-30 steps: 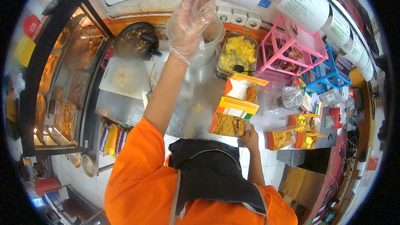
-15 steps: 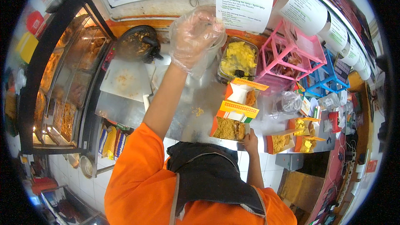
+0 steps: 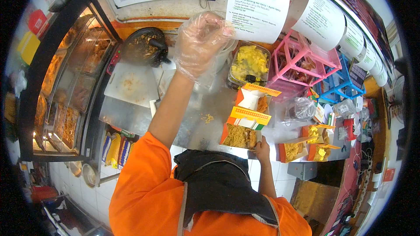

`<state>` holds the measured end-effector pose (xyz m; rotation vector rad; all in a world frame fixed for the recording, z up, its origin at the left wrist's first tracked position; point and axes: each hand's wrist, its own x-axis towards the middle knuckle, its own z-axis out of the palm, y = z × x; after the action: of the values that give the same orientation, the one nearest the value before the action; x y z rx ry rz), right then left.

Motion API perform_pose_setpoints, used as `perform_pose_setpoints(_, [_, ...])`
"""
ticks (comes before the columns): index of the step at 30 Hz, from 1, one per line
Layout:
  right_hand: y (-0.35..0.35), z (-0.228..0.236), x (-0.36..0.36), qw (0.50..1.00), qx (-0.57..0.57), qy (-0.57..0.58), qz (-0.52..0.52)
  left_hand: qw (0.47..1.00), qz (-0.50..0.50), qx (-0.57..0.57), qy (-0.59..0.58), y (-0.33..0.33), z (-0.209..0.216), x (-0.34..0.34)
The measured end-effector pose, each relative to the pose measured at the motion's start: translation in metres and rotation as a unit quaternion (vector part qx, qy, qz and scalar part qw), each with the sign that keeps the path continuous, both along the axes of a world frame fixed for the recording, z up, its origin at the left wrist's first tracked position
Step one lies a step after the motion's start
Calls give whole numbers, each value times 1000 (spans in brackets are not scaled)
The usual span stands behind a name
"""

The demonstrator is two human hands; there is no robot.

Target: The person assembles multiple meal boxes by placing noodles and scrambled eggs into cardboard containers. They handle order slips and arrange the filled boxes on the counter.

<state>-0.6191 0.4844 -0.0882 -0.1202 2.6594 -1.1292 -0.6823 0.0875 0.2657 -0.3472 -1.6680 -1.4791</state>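
My left hand, in a loose clear plastic glove, is raised over the far side of the counter. Its fingers are curled, the tips closed at the lower left corner of a hanging printed paper sheet. Low at the counter's front edge, my bare right hand grips the right side of an open takeaway box. Noodles and a brown fried piece fill that box. Behind it stands another open box. A pale tub is partly hidden behind my left hand.
A clear container of yellow scrambled egg stands behind the boxes, beside pink baskets. More filled boxes sit at the right. Leftward are a stone mortar, a white cutting board and a lit food warmer.
The hanging sheets reach slightly lower in view. My left hand has shifted only a little, staying by the sheet's corner. My right hand keeps its hold on the box.
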Motion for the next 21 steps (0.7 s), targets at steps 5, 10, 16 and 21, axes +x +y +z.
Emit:
perform_pose_setpoints(5, [1,1,0,999,23,29,18,995,-55,82,-13,5,3,4])
perform_pose_setpoints(10, [-1,7,1,999,19,23,10,996,-55,76,-10,4,5,7])
perform_pose_setpoints(16, [-3,12,1,1000,3,30,9,997,-31,68,-15,4,6,9])
perform_pose_setpoints(21, [-3,9,2,999,19,47,13,994,-36,96,-25,6,6,10])
